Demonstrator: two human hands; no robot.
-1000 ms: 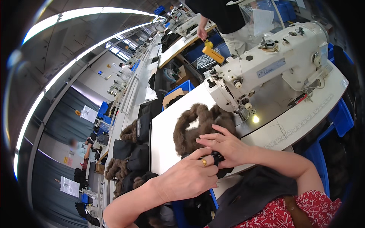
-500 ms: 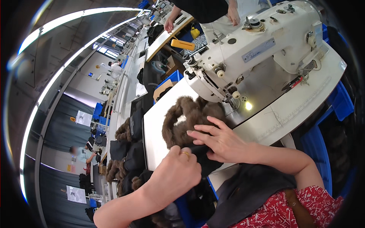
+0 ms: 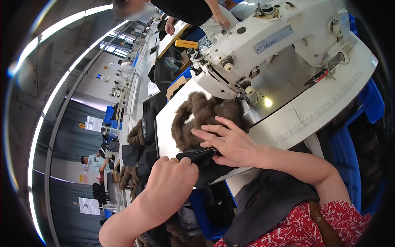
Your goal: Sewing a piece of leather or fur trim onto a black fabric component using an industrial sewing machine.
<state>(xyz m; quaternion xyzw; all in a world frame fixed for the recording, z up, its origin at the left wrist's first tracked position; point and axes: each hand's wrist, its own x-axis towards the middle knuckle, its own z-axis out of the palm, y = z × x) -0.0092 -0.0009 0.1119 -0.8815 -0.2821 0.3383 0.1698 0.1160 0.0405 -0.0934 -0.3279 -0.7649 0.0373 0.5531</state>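
A brown fluffy fur piece (image 3: pixel 196 109), partly looped, lies on the white sewing table beside the needle area of a white sewing machine (image 3: pixel 263 45). Black fabric (image 3: pixel 201 155) joins or lies against its near side. My left hand (image 3: pixel 172 177) is closed in a fist, gripping the black fabric's left edge and pulling it up into a fold. Spread across the fur and the fabric's right end is my right hand (image 3: pixel 234 145), its fingers stretched out. Its thumb tip is tucked by the black fabric, next to a small shiny spot.
Red-handled snips (image 3: pixel 319 77) lie by the machine's base, near loose threads. Blue bins (image 3: pixel 343 158) stand below the table's right edge. Black and brown fur pieces (image 3: pixel 129 177) are piled at the left. A person (image 3: pixel 185 10) stands behind the machine, near an orange-yellow object (image 3: pixel 186 43).
My left hand has moved left and slightly down, stretching the black fabric out between my hands. My right hand stays on the fur, shifted slightly left and up. The view has shifted a little.
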